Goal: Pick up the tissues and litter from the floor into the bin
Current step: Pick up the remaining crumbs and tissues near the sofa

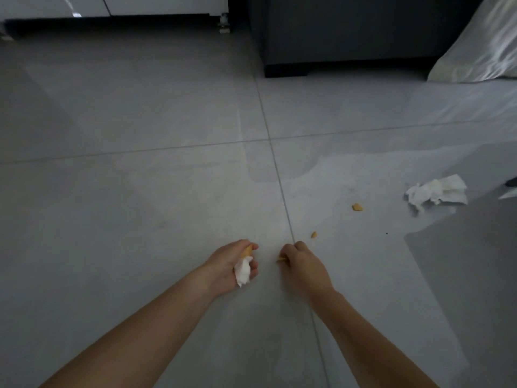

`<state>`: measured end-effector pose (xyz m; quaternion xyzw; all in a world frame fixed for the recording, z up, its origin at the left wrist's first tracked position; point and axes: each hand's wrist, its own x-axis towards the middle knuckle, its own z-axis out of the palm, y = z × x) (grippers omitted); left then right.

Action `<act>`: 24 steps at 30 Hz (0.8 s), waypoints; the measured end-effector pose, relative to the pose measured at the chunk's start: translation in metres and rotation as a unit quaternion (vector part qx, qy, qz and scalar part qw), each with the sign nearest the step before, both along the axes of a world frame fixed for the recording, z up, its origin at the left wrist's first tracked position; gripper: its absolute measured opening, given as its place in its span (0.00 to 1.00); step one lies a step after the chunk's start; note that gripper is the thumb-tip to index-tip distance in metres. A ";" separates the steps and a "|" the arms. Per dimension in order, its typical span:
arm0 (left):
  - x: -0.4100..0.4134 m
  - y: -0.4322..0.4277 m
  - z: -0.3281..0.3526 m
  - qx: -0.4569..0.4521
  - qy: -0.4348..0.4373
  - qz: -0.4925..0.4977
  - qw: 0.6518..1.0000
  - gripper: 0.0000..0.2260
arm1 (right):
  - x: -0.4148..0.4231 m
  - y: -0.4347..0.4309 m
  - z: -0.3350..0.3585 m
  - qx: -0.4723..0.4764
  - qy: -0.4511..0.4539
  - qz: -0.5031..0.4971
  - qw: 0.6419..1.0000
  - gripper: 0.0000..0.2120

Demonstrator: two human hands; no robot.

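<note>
Left hand (237, 266) grips a tissue wad (242, 271); right hand (300, 261) pinches an orange scrap (280, 259), nearest crumb (314, 234) just beyond it.

The right hand (300, 264) hides most of its yellow scrap (280, 259).

Tissues and crumbs, some held, some on the floor

A crumpled white tissue (436, 192) lies far right; two orange crumbs (357, 207) (314, 234) lie nearer. A small tissue wad (242, 271) and chip (247, 250) sit in hand.
</note>
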<state>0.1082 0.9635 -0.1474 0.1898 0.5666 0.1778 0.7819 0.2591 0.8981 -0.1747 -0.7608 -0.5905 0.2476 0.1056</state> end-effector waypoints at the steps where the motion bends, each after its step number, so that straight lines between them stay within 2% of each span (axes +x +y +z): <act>1: 0.004 -0.001 0.000 -0.006 -0.003 -0.009 1.000 0.10 | -0.001 0.001 0.002 0.019 0.028 -0.026 0.999 0.07; 3: 0.013 -0.001 0.001 -0.018 -0.022 -0.022 0.999 0.14 | -0.004 0.000 0.010 0.080 0.061 -0.052 0.994 0.08; 6: 0.028 0.002 0.001 -0.013 -0.054 -0.025 0.998 0.16 | -0.013 -0.004 0.023 0.128 0.024 0.038 0.991 0.09; 7: 0.034 0.002 0.000 -0.004 -0.047 -0.025 0.999 0.15 | -0.012 -0.003 0.025 0.136 0.033 0.039 0.989 0.09; 10: 0.045 0.001 -0.006 0.017 -0.018 -0.006 1.000 0.12 | 0.016 0.013 0.026 0.165 0.113 -0.148 0.969 0.09; 12: 0.050 0.000 -0.009 0.008 -0.018 -0.016 1.000 0.11 | 0.044 0.019 0.019 0.118 0.087 -0.213 0.966 0.09; 14: 0.054 0.000 -0.010 -0.016 -0.024 -0.034 0.999 0.12 | 0.061 0.018 0.008 0.043 0.033 -0.174 0.983 0.11; 17: 0.059 0.000 -0.010 -0.042 -0.029 -0.047 0.998 0.13 | 0.065 0.015 -0.003 0.033 -0.026 -0.113 0.993 0.08; 21: 0.068 0.003 -0.007 -0.045 -0.026 -0.054 0.997 0.14 | 0.065 0.020 -0.004 0.005 -0.009 -0.134 0.991 0.08; 24: 0.079 0.007 -0.005 -0.028 -0.022 -0.049 0.998 0.12 | 0.064 0.022 0.004 0.029 0.086 -0.167 0.982 0.07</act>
